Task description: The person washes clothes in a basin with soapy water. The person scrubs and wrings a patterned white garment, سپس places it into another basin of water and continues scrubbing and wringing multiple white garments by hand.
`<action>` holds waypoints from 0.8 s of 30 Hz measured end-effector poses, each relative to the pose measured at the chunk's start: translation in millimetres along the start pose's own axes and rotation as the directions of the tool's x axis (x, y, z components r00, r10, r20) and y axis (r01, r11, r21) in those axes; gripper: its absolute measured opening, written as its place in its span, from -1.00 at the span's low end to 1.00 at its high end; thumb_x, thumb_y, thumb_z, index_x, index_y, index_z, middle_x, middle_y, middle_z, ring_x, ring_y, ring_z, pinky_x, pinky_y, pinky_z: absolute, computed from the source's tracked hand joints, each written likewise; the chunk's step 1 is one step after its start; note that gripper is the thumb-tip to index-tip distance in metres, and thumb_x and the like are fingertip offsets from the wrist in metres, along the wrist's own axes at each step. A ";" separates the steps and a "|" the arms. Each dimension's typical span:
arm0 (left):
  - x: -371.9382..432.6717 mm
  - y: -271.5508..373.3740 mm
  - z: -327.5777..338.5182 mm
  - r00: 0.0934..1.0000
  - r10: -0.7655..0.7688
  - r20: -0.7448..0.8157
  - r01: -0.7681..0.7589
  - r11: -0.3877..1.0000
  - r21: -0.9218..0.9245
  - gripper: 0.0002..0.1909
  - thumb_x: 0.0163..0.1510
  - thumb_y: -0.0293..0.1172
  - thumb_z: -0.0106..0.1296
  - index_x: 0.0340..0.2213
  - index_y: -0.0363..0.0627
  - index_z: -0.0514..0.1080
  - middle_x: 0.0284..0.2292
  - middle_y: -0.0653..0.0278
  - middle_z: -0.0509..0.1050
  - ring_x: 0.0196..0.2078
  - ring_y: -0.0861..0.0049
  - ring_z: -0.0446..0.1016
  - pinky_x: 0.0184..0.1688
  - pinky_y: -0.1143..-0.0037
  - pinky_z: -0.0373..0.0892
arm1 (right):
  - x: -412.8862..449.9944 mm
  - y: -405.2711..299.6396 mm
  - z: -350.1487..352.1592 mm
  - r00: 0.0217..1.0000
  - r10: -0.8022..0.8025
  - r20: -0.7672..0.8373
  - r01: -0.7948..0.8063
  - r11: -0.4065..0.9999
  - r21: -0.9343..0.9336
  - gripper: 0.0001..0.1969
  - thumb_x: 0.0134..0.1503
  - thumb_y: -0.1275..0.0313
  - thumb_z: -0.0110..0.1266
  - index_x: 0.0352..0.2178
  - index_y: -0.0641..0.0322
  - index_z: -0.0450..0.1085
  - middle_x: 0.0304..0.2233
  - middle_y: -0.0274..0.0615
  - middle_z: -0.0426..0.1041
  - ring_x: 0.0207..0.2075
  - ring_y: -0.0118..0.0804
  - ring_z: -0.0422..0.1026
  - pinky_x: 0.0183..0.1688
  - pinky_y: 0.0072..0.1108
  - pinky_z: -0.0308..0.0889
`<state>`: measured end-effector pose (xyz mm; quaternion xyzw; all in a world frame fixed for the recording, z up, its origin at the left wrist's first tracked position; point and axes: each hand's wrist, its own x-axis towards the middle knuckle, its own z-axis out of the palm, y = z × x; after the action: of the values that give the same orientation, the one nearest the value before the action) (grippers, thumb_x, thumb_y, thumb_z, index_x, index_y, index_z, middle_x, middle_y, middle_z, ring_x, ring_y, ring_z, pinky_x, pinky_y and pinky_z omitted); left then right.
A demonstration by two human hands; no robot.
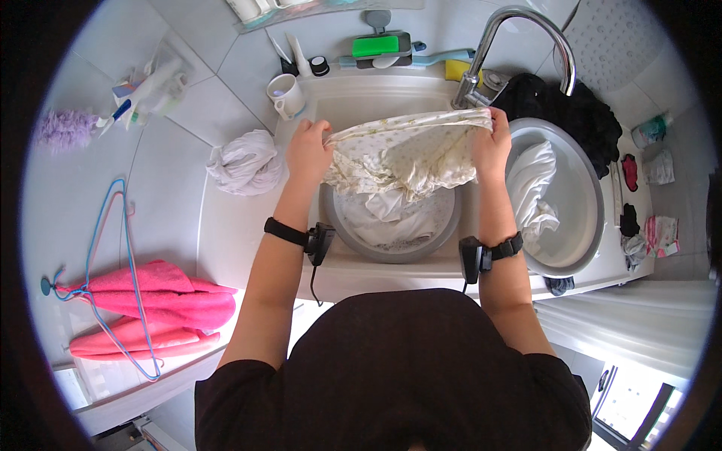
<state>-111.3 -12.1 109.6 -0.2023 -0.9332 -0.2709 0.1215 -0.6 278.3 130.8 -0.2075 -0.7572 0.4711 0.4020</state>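
A cream patterned cloth garment (406, 149) is stretched between my two hands above the sink. My left hand (309, 149) grips its upper left corner, and my right hand (495, 141) grips the upper right one. The garment's lower part hangs bunched over a grey round basin (389, 256), hiding its far side. In that basin, white cloth (395, 225) lies in sudsy water. To the right of my right forearm stands a second grey basin (599, 225), with a twisted white cloth (533, 186) in clear-looking water.
A chrome faucet (491, 48) arches behind the right basin, near black cloth (592, 118). White bundled cloth (246, 162) and a white mug (286, 96) are at left. A green soap bar (375, 46) sits on the back ledge. Pink towels (163, 299) and hangers (131, 248) hang far left.
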 end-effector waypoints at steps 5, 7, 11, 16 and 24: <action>0.1 -1.7 5.9 0.959 -0.021 0.282 0.069 0.985 -0.161 -0.74 -0.19 -0.55 0.02 -0.34 -0.12 0.44 -0.37 0.19 0.48 -0.31 0.29 0.46 -0.27 0.45 0.36 | -9.5 -15.2 9.4 0.895 0.357 0.266 -0.438 0.814 0.381 -0.76 0.04 0.56 -0.12 -0.22 0.20 0.34 -0.50 -0.36 0.33 -0.47 -0.59 0.27 -0.40 -0.73 0.21; -5.0 0.7 27.2 0.911 -0.052 0.410 0.246 0.866 -0.436 -0.70 -0.18 -0.55 -0.01 -0.30 -0.17 0.43 -0.34 0.17 0.49 -0.28 0.34 0.46 -0.24 0.47 0.35 | -25.8 -13.2 15.8 0.782 0.360 0.510 -0.508 0.841 0.185 -0.57 -0.05 0.64 -0.11 -0.07 0.19 0.30 -0.42 -0.29 0.36 -0.41 -0.51 0.31 -0.33 -0.67 0.25; -10.9 51.3 33.4 0.876 0.077 0.475 0.343 0.594 -0.728 -0.68 -0.04 -0.54 -0.04 -0.19 -0.34 0.38 -0.27 0.28 0.45 -0.23 0.57 0.42 -0.18 0.58 0.31 | -66.2 -4.8 42.1 0.672 -0.029 0.740 -0.211 0.950 0.229 -0.59 -0.04 0.56 0.03 -0.08 0.32 0.28 -0.17 -0.24 0.34 -0.23 -0.45 0.33 -0.20 -0.62 0.27; -5.6 79.9 13.1 0.908 0.232 0.349 0.130 0.636 -0.761 -0.37 -0.12 -0.37 0.18 0.00 -0.24 0.22 -0.09 0.24 0.34 -0.08 0.46 0.34 -0.13 0.53 0.31 | -37.6 7.9 58.7 0.716 0.062 0.695 -0.244 0.955 0.166 -0.65 -0.01 0.47 0.04 -0.15 0.37 0.32 -0.33 -0.13 0.45 -0.34 -0.50 0.39 -0.31 -0.61 0.31; -28.1 26.6 78.1 0.867 0.141 0.477 0.312 0.594 -0.742 0.01 -0.29 -0.24 0.36 0.13 -0.21 0.01 0.07 0.05 0.18 0.14 0.25 0.12 0.12 0.34 0.11 | 33.9 -145.3 23.5 0.826 -0.033 0.563 -0.421 0.629 0.653 -0.84 0.12 0.43 -0.08 -0.31 0.29 0.32 -0.42 -0.26 0.45 -0.46 -0.44 0.44 -0.35 -0.59 0.34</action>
<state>-83.6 43.0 48.0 -0.2494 -0.7184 -0.6050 -0.2360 -30.2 220.6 267.2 0.0316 -0.5420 0.8219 0.1724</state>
